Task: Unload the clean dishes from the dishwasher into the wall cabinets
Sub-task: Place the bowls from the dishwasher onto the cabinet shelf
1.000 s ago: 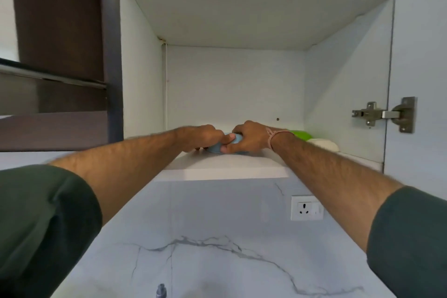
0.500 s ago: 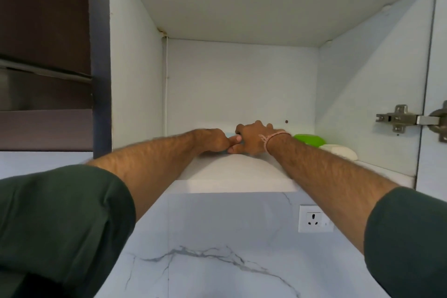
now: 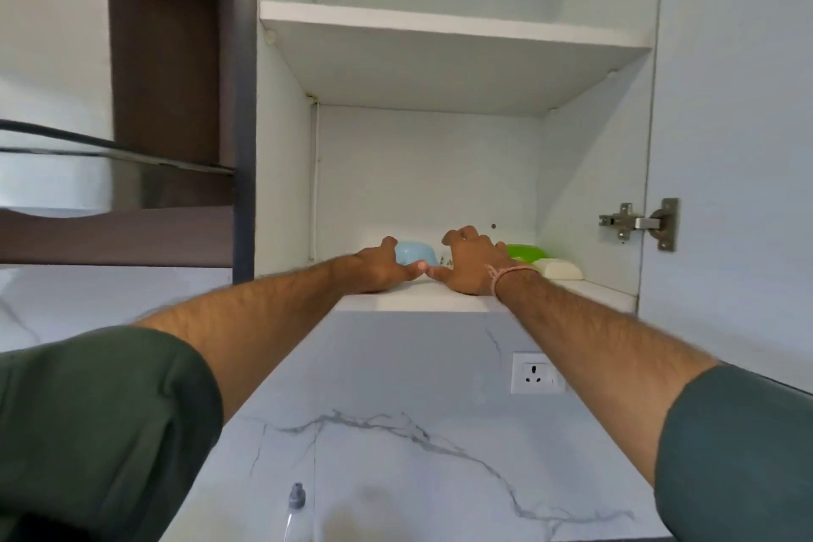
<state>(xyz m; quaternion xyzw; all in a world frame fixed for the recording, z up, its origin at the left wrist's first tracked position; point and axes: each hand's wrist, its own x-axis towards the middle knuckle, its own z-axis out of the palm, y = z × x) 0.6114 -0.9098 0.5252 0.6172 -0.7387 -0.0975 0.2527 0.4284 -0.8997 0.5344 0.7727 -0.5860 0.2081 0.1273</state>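
Fingers of the left hand (image 3: 382, 268) lay loosely straight against the left side of the blue bowl (image 3: 417, 253). Those of the right hand (image 3: 468, 262) were spread and half-curled just beside its right side, pinching nothing, and the two thumb tips nearly met in front of it. The bowl sat mid-width on the lower shelf (image 3: 413, 302) of the open wall cabinet, both hands resting on that shelf, with a green bowl (image 3: 525, 252) and a white dish (image 3: 559, 269) further right by the side wall.
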